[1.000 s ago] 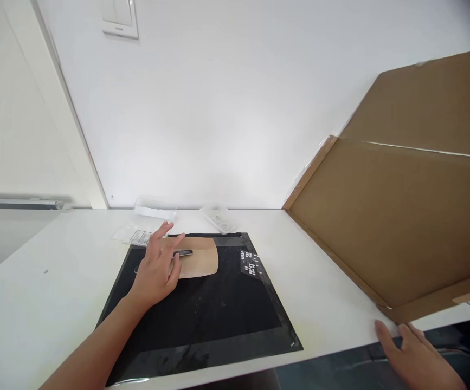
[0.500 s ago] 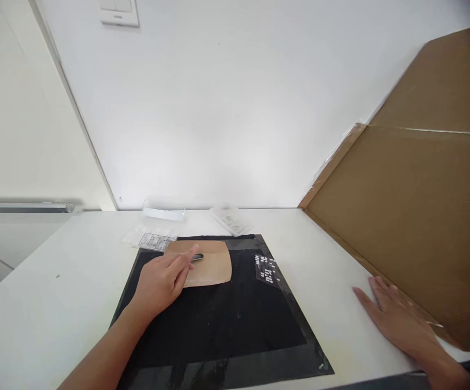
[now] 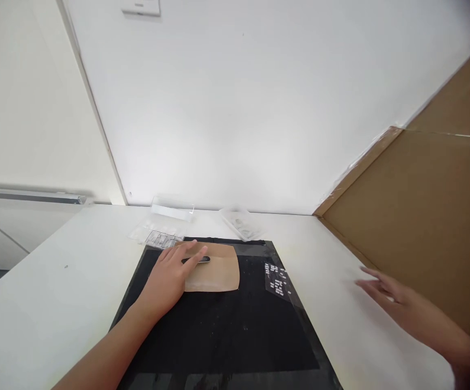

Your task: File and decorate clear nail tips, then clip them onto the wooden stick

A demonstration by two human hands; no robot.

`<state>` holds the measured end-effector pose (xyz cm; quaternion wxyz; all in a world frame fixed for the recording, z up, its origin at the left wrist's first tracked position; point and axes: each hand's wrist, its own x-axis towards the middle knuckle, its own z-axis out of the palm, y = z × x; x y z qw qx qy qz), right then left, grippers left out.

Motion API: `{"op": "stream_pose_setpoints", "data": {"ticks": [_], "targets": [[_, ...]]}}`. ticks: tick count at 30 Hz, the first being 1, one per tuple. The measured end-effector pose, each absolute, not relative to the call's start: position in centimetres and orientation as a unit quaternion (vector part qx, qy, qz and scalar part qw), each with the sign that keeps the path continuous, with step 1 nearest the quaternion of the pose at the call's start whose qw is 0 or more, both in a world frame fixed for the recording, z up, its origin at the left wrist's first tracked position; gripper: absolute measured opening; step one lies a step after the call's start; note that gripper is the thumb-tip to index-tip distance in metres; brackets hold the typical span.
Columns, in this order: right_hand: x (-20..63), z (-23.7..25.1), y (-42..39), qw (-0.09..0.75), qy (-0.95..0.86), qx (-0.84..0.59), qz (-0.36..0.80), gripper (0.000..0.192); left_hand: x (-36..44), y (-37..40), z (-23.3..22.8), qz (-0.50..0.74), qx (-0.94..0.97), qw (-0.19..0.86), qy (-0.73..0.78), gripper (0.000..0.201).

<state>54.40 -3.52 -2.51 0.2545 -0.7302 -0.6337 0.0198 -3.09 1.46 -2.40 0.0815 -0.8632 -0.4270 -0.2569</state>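
My left hand [image 3: 172,277] rests over the left part of a flat tan piece with curved sides [image 3: 216,271]. Its fingers are spread. A slim dark object with a shiny edge [image 3: 204,260] lies on the tan piece, partly hidden by the thumb and fingers; I cannot make out its kind. Under the tan piece is a black mat [image 3: 235,330]. On the right, my right hand [image 3: 389,290] is held above the white table, thumb and fingers apart, with nothing in it.
A clear sheet with small white pieces [image 3: 277,280] lies on the mat's right side. Behind the mat are a clear plastic tray [image 3: 243,223], a clear bag [image 3: 172,213] and a printed sheet [image 3: 162,239]. A large cardboard panel [image 3: 417,216] stands along the right, against the wall.
My right hand has lifted from the table by the cardboard. My left hand's fingers have gone from a pointing index finger to spread. The whole view has shifted slightly.
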Motion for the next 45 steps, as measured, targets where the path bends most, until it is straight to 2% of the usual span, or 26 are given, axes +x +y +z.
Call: {"op": "stream_pose_setpoints", "data": {"ticks": [2,5,8,10,15,20,27,32,38,42,45], "targets": [[49.3,1.1,-1.7,0.216,-0.683,-0.695,0.061,0.041,-3.1,1.6,-2.7,-0.249,-0.867,0.082,-0.423,0.085],[41.6,4.2,1.5,0.216,-0.763,-0.603,0.085,0.043,-3.0,1.7,-3.1,-0.253,-0.866,0.055,-0.429,0.07],[36.6,4.1,4.5,0.201,-0.808,-0.549,0.067,0.049,-3.0,1.8,-3.1,-0.262,-0.861,0.024,-0.435,0.055],[35.1,2.8,6.1,0.228,-0.817,-0.528,0.039,0.05,-3.0,1.7,-2.9,-0.26,-0.86,0.008,-0.439,0.047],[34.9,-0.6,7.3,0.285,-0.817,-0.502,0.01,0.047,-2.5,1.2,-2.4,-0.245,-0.857,0.012,-0.453,0.034],[36.6,-1.6,6.5,0.323,-0.79,-0.52,0.003,0.049,-2.0,0.7,-1.9,-0.246,-0.843,0.038,-0.478,0.025],[37.8,-2.6,7.1,0.31,-0.778,-0.546,0.008,0.046,-2.1,0.8,-1.7,-0.245,-0.846,0.056,-0.471,0.019],[37.4,-3.7,7.6,0.327,-0.759,-0.563,0.026,0.031,-2.3,1.0,-1.8,-0.279,-0.834,0.096,-0.467,0.021],[37.1,-3.8,7.6,0.307,-0.788,-0.533,0.02,0.033,-2.7,1.3,-1.4,-0.322,-0.818,0.122,-0.461,0.021],[37.3,-4.0,7.7,0.306,-0.786,-0.537,0.02,0.035,-2.8,1.3,-1.2,-0.314,-0.815,0.095,-0.476,0.02],[37.3,-4.4,7.8,0.311,-0.782,-0.54,0.026,0.035,-2.6,1.0,-1.0,-0.297,-0.804,0.038,-0.514,0.023]]}}
